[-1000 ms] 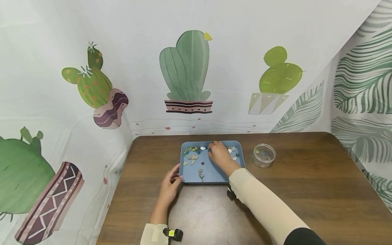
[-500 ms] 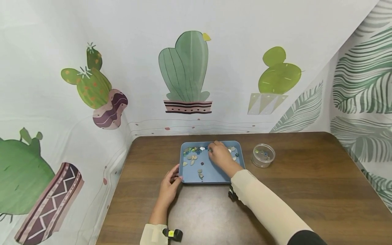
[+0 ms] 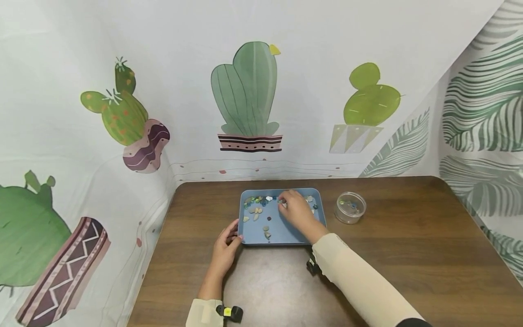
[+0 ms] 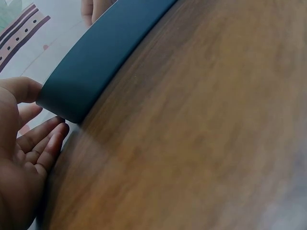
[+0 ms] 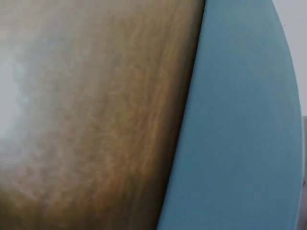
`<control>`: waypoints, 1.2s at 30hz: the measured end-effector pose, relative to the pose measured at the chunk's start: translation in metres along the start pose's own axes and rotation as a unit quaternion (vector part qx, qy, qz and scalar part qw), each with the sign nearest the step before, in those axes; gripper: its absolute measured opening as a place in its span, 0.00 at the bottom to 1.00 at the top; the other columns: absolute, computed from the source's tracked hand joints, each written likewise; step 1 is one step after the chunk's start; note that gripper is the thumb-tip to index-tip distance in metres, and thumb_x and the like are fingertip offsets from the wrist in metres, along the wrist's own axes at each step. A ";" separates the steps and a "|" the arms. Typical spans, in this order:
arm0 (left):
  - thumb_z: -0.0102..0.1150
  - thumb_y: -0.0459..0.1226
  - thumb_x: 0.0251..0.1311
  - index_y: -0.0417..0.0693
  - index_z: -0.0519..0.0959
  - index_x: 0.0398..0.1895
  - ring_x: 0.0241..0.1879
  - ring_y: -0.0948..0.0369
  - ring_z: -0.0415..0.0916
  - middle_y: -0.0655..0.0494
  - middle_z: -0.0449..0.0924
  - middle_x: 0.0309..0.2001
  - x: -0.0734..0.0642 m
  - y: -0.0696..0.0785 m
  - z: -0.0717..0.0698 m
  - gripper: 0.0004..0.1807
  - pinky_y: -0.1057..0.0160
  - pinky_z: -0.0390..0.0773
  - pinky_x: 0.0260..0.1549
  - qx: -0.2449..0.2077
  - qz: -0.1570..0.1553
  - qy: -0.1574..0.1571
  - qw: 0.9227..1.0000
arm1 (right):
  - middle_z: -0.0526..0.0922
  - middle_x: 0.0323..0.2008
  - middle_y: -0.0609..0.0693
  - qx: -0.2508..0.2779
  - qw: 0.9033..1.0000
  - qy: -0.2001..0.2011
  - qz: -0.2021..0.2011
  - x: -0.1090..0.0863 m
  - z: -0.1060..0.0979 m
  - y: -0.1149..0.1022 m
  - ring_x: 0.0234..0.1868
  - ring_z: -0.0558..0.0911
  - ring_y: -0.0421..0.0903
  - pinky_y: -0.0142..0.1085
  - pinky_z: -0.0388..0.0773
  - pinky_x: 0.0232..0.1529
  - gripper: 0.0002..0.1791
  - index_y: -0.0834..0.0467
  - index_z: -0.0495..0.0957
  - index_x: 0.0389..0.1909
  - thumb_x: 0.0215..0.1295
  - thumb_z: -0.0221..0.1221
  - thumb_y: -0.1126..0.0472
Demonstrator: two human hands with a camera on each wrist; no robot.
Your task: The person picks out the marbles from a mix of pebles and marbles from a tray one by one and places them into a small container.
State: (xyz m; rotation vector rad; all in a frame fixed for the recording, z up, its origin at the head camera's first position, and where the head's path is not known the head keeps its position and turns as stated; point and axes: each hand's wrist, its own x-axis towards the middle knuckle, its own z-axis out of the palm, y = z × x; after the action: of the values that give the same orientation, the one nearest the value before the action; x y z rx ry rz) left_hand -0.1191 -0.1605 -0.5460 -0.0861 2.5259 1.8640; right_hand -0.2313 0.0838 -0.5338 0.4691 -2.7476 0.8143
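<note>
A shallow blue tray [image 3: 286, 237] with stones and shiny glass pieces lies on the wooden table. My left hand [image 3: 224, 252] grips the tray's near left corner; in the left wrist view the left hand [image 4: 29, 143] has a digit at the rim and other fingers by the base. My right hand [image 3: 297, 211] reaches over the tray's back right part, fingers bent down among the small pieces. Whether it pinches one I cannot tell. Shiny green and blue glass pieces [image 3: 257, 200] lie at the back left, with tan pebbles [image 3: 256, 210] in front of them.
Right of the tray stands a round clear plastic tub [image 3: 350, 208] with a few small coloured pieces in it. A cloth printed with cacti [image 3: 255, 91] hangs behind the wooden table [image 3: 408, 236]. The right wrist view shows only the tray's outer wall [image 5: 240, 120], tabletop and cloth.
My right hand has drawn back slightly to the right over the tray, and a gap now shows between thumb and fingers. The left hand keeps its place at the tray.
</note>
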 end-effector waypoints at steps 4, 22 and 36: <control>0.56 0.33 0.64 0.51 0.69 0.68 0.56 0.49 0.73 0.43 0.74 0.60 0.000 0.000 -0.001 0.27 0.71 0.72 0.52 -0.001 -0.001 0.002 1.000 | 0.83 0.36 0.51 0.013 1.000 0.010 0.015 -0.003 -0.004 0.001 0.40 0.80 0.48 0.43 0.77 0.43 0.09 0.56 0.80 0.40 0.59 0.63 0.60; 0.58 0.34 0.63 0.59 0.70 0.66 0.55 0.54 0.73 0.48 0.75 0.60 0.012 -0.033 0.005 0.27 0.67 0.72 0.53 -0.001 0.001 0.016 1.000 | 0.84 0.35 0.52 0.046 0.996 0.063 0.039 -0.030 -0.040 0.023 0.38 0.82 0.49 0.43 0.79 0.41 0.09 0.57 0.81 0.40 0.59 0.63 0.61; 0.58 0.36 0.63 0.64 0.71 0.65 0.53 0.59 0.74 0.57 0.76 0.57 0.011 -0.039 0.006 0.27 0.69 0.73 0.52 0.005 0.009 0.023 1.000 | 0.82 0.38 0.54 0.064 0.991 0.112 0.036 -0.051 -0.062 0.046 0.38 0.81 0.53 0.44 0.76 0.39 0.10 0.60 0.80 0.42 0.59 0.63 0.64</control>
State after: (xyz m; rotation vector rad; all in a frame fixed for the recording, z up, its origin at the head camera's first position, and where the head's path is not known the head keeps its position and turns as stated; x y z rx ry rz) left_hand -0.1285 -0.1669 -0.5848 -0.1077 2.5737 1.8780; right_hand -0.1934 0.1675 -0.5214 0.2830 -2.5294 1.0014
